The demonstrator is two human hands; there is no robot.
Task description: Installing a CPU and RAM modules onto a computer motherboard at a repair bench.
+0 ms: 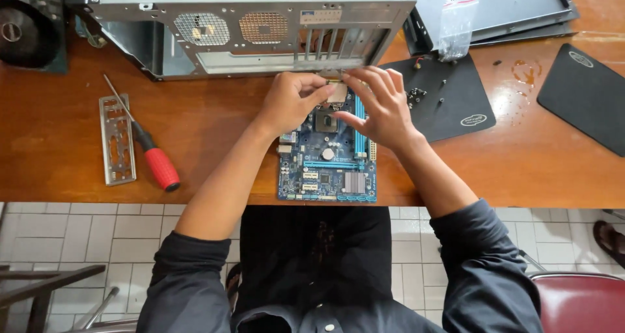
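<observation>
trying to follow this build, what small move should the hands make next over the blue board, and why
Probably lower the small square chip straight down onto the open socket of the blue motherboard. The left hand and right hand both pinch it at the board's far edge, just beyond the socket, which shows uncovered. Whether its corners match the socket cannot be told.

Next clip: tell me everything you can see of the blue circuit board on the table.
The blue circuit board lies flat on the wooden table, its near edge at the table's edge, in front of the open metal computer case. It carries a square processor socket, upright blue slots along the right, a grey finned heatsink near the front and small connectors. The left hand and right hand hold a small square chip above its far end.
</observation>
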